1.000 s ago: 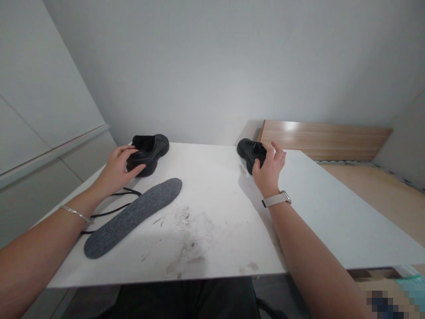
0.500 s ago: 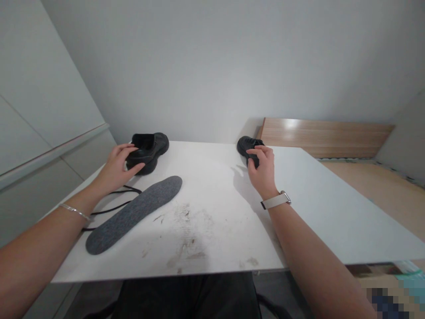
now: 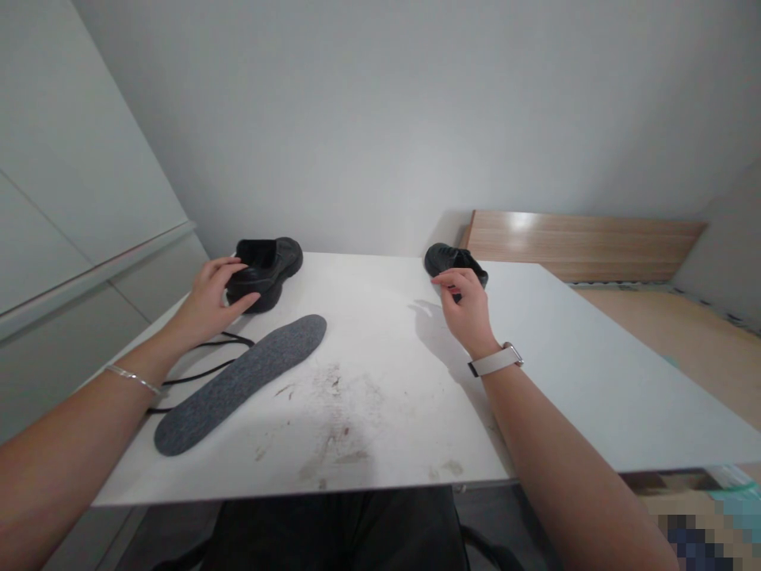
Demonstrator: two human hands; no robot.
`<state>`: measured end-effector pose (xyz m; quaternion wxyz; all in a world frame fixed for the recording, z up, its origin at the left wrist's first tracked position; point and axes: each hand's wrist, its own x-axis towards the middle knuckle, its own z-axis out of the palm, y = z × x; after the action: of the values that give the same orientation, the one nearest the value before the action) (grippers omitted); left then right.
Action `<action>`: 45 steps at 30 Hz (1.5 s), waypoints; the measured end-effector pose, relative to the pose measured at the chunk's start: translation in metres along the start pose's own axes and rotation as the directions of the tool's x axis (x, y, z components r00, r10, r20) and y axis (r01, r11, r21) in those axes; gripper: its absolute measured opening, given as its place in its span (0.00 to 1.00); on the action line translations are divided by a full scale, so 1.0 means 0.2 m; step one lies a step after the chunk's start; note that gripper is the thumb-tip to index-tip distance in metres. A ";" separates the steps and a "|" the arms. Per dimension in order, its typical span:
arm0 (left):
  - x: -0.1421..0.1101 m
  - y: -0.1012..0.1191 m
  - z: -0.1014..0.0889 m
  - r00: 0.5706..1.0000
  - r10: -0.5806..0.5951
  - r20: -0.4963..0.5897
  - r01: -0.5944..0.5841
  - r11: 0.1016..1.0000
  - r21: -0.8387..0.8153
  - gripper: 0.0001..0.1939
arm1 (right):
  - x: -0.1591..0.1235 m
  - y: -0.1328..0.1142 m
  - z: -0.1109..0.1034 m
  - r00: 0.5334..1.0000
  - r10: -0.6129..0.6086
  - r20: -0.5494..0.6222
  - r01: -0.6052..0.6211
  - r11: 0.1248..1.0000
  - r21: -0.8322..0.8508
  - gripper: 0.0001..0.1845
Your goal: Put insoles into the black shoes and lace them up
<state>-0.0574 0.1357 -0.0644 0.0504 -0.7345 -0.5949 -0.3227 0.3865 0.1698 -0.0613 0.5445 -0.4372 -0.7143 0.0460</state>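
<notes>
A black shoe [image 3: 269, 277] rests at the back left of the white table, and my left hand [image 3: 212, 295] grips its near end, fingers on top and thumb along the side. Below it lies a grey felt insole [image 3: 243, 385], slanting from lower left to upper right, with black laces [image 3: 205, 373] partly under it. My right hand [image 3: 464, 305] hovers before a second black shoe [image 3: 447, 255] at the back right. Its fingers curl toward the thumb in a pinch; whether anything small is between them is hidden. The hand covers part of that shoe.
The white table [image 3: 380, 317] has dark scuffs and dirt near its front middle. A grey wall [image 3: 380, 119] rises behind it, and white cabinet panels [image 3: 53, 238] stand left. To the right is a bed frame with a wooden headboard [image 3: 583, 242].
My right hand has drawn slightly down and back from the right shoe, its fingers closing toward the thumb, so more of the shoe shows. My left hand and the insole stay put.
</notes>
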 end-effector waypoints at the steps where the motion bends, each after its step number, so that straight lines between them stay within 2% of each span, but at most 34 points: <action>1: 0.00 0.00 0.00 1.000 -0.008 0.007 0.008 1.000 0.000 0.23 | 0.00 0.00 0.00 1.000 -0.005 0.007 0.005 1.000 0.011 0.12; 9: 0.00 0.00 0.00 1.000 -0.014 0.011 0.014 1.000 0.013 0.24 | -0.01 -0.03 0.01 0.997 -0.046 0.054 0.043 0.998 0.049 0.13; 14: 0.00 0.00 0.00 1.000 0.009 -0.015 -0.009 1.000 -0.002 0.25 | -0.01 -0.02 0.02 0.996 -0.038 0.076 0.033 0.998 0.061 0.12; 31: 0.00 0.02 -0.01 0.999 -0.021 0.027 0.021 1.000 -0.007 0.26 | -0.03 -0.02 0.03 0.982 -0.040 0.182 0.021 0.994 0.103 0.13; 45: 0.00 0.01 -0.01 1.000 -0.007 0.014 0.007 1.000 0.003 0.27 | -0.04 -0.01 0.04 0.970 -0.023 0.240 -0.010 0.991 0.135 0.13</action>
<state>-0.0560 0.1347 -0.0619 0.0460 -0.7347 -0.5982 -0.3168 0.3783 0.1668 -0.0688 0.4820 -0.3882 -0.7719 0.1453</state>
